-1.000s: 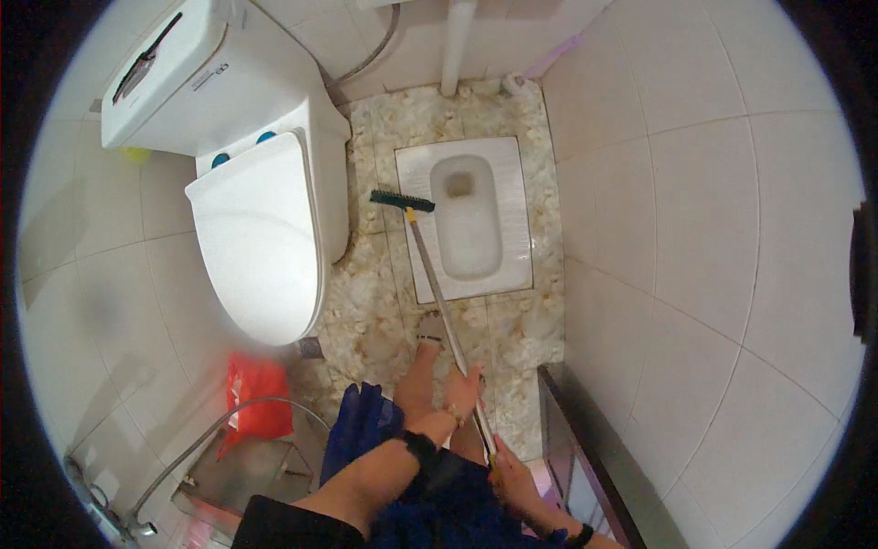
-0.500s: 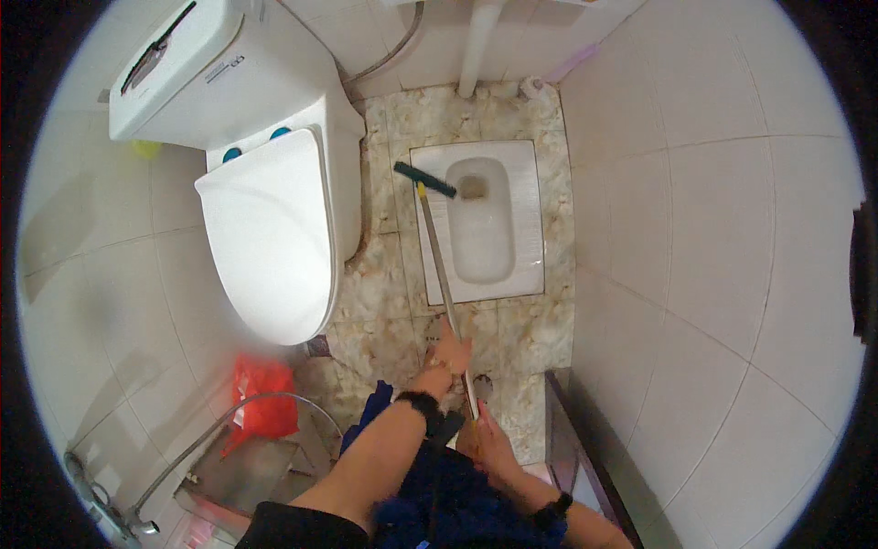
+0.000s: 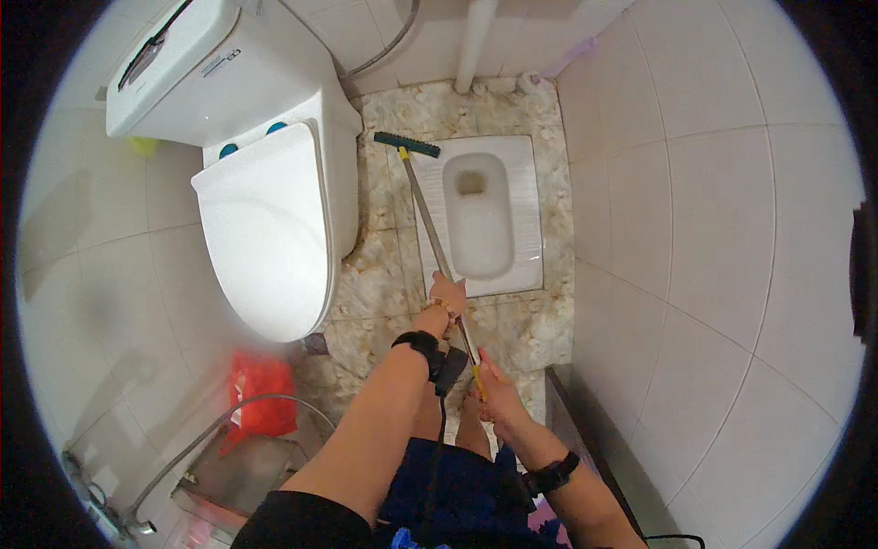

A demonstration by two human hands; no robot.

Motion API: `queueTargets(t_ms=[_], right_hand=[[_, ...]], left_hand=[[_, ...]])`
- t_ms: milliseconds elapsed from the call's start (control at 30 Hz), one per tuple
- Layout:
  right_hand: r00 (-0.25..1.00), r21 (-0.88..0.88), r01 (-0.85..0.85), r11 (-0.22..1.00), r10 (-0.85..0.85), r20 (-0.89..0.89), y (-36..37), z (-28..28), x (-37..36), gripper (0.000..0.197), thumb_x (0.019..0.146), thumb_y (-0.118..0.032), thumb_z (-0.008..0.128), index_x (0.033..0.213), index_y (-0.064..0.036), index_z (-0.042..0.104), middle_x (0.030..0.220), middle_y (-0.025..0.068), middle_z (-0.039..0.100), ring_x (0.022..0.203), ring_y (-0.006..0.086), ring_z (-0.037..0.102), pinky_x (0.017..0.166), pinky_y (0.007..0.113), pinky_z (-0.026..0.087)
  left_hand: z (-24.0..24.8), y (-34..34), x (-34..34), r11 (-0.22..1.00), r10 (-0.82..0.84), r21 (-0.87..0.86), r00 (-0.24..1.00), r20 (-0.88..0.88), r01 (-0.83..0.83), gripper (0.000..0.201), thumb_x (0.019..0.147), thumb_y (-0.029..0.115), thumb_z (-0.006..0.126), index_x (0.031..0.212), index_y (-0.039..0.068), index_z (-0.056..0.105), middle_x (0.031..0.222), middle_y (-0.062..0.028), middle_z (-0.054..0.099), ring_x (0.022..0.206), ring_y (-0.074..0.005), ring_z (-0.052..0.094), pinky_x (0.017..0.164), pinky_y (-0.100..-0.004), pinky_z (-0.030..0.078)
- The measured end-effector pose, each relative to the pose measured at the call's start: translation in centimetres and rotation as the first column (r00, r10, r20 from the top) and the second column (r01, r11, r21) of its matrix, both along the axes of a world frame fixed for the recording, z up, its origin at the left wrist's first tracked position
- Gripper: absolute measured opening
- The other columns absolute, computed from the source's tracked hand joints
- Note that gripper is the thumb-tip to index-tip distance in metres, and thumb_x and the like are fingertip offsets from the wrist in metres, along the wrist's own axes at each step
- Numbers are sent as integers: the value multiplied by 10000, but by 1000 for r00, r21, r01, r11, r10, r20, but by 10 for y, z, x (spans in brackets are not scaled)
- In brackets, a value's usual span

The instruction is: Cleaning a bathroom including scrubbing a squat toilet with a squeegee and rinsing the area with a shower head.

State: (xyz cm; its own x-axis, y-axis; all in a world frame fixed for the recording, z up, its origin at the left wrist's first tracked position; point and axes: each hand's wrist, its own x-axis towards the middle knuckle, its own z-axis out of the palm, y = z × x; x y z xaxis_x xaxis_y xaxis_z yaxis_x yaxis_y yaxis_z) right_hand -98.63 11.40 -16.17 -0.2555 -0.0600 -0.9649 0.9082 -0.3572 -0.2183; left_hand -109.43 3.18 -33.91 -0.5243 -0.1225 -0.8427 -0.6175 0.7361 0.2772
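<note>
A long-handled floor brush (image 3: 426, 218) with a dark green bristle head and a silver pole slants across the floor. Its head rests at the far left corner of the white squat toilet (image 3: 528, 215), partly over the tiles. My left hand (image 3: 447, 295) is wrapped round the middle of the pole, just in front of the toilet's near edge. Lower down, my right hand (image 3: 499, 395) grips the yellow end of the pole, close to my body. Both wrists wear black bands.
A white sit-down toilet (image 3: 265, 233) with its lid down stands on the left. Red plastic bag (image 3: 262, 393), shower hose (image 3: 197, 446) and metal tap lie at the lower left. A white pipe (image 3: 475, 46) rises at the back. Tiled wall (image 3: 704, 229) bounds the right, with a dark-edged panel (image 3: 585, 448) low down.
The brush head has moved away from me and to the left, off the basin toward the far left corner. Both hands have moved forward with the pole.
</note>
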Motion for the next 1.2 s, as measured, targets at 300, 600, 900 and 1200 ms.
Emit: queueTargets(t_ms=[300,600,900,1200], right_hand=[[980,87,-63,994,78,-181,-11,-32,37,451,911,-320,337,1318,-135,275,705,-10,436,559,73,391,454,206,337],[836,322,-242,915,365,-410,-28,-47,125,457,902,-358,344,1319,-184,273,626,-22,396,503,74,376,402,208,309],[990,27,-138,990,138,-11,-29,22,115,468,897,-374,304,1319,-176,262,636,5,435,512,109,415,445,235,365],[998,-83,-53,995,52,-19,-2,-18,47,409,899,-347,360,1270,-178,327,730,4,433,542,62,415,466,181,352]], left_hand=[[-24,-4,13,998,-49,-57,987,-153,41,578,765,222,570,1158,-80,271,892,-239,570,812,-368,573,707,-418,459],[-27,-15,70,993,-108,-63,986,-125,101,424,743,227,571,1040,-26,406,943,-253,547,870,-381,548,761,-431,440],[26,-25,110,1000,-27,-4,998,-59,27,463,717,308,574,1050,2,474,970,-251,536,903,-404,519,725,-468,438],[-43,-34,80,982,152,131,977,-150,-133,345,770,269,550,903,-27,433,766,-215,565,680,-357,565,591,-423,451]])
